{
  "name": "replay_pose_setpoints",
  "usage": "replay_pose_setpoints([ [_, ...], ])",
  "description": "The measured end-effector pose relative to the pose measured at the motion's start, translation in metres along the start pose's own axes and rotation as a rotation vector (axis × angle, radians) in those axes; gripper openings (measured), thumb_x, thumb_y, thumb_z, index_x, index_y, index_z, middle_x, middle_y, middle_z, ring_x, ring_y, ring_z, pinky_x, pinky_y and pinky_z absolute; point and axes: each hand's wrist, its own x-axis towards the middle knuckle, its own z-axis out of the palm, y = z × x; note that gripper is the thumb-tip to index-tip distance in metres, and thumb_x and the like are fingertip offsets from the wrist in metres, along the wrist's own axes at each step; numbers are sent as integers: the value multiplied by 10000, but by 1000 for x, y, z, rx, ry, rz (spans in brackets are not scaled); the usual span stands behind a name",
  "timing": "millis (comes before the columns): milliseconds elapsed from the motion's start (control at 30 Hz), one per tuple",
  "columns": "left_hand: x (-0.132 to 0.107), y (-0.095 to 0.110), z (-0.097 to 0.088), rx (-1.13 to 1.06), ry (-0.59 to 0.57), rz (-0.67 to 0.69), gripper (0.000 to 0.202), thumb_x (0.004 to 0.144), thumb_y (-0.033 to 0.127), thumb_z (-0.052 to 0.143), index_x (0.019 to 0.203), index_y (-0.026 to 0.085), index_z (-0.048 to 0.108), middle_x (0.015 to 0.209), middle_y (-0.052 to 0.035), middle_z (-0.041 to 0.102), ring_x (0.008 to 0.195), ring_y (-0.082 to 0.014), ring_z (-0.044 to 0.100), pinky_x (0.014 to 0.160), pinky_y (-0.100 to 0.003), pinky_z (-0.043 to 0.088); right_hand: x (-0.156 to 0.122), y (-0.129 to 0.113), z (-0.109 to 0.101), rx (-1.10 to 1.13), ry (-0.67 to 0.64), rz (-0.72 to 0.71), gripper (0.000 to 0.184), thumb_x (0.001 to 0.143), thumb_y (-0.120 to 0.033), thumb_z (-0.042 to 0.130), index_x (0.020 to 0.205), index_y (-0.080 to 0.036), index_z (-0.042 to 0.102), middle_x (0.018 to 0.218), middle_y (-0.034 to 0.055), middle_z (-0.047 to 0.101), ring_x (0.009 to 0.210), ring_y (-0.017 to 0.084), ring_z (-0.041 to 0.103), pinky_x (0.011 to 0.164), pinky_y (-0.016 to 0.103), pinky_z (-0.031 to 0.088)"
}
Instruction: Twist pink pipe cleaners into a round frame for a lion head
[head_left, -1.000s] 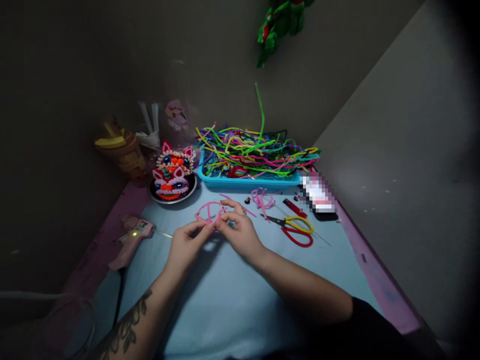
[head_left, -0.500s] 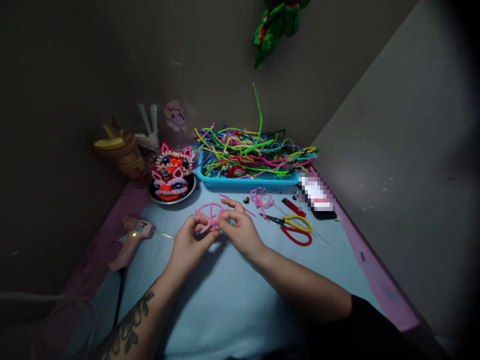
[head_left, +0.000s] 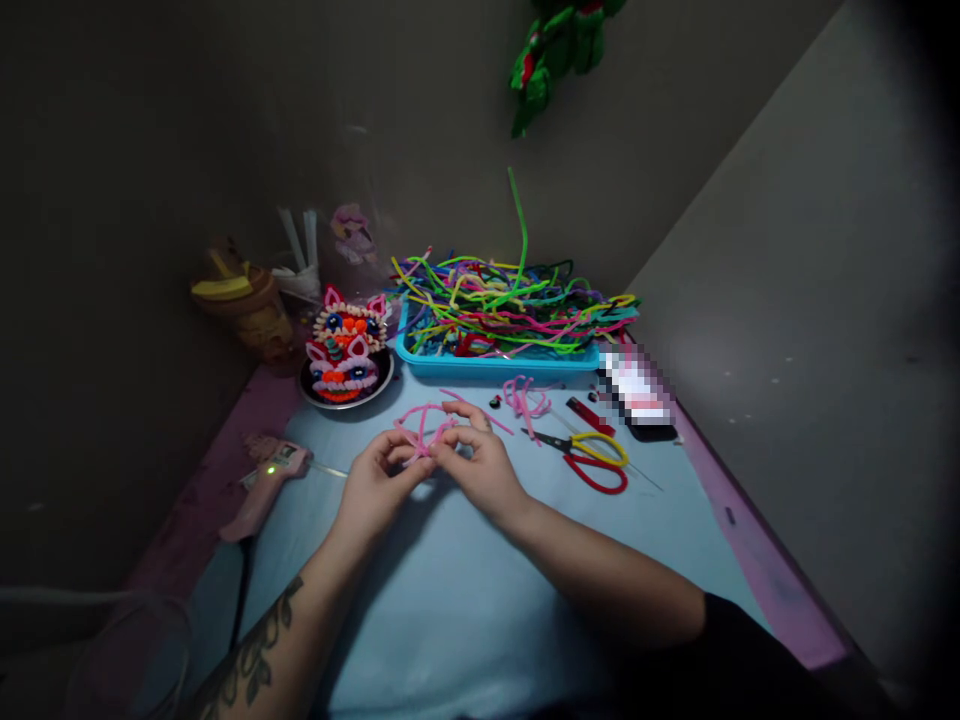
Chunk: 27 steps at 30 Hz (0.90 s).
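Note:
A small open frame of bent pink pipe cleaners (head_left: 424,425) is held up between both hands over the blue table cover. My left hand (head_left: 381,480) pinches its lower left side with thumb and fingers. From the right, my right hand (head_left: 484,468) grips the frame near its gathered middle, thumb and forefinger together. Just beyond the right hand lies a loose pink pipe cleaner (head_left: 501,424), and past it a looped bundle of pink pipe cleaners (head_left: 527,400). Scissors (head_left: 585,450) with one yellow and one red handle lie to the right.
A blue tray (head_left: 495,370) heaped with coloured pipe cleaners stands at the back. Two lion-head figures (head_left: 345,370) sit in a metal bowl. A pink glue gun (head_left: 270,480), its light on, lies left. A red cutter (head_left: 591,415) and a phone (head_left: 645,400) are right.
Both hands stay on the pink pipe-cleaner frame, which has tilted slightly as the fingers shift at its middle. The whole view has moved a little.

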Motion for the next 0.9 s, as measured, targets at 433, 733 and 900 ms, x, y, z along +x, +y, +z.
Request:
replay_pose_setpoints([
  [433,2,3,-3,-98,-49,-91,341,583,393,870,722,162,662,656,1,663,635,-112,573,647,-223,421,-2,2,3,-55,26,-65,127,803,-273,666,694,-212,688,1190,97,555,1238,241,507,1036,399,393],
  [733,3,7,-6,-81,25,-91,321,579,420,865,645,155,697,635,-9,669,608,-105,551,622,-215,404,-1,6,-2,-152,242,-263,63,849,-244,614,893,-231,657,1042,69,550,1064,218,560,970,407,444],
  [900,3,7,-7,-98,26,-97,318,580,411,867,653,154,695,632,0,654,604,-99,533,616,-210,391,2,4,-6,-308,208,-402,81,862,-208,632,905,-237,693,975,54,569,992,215,543,914,405,439],
])
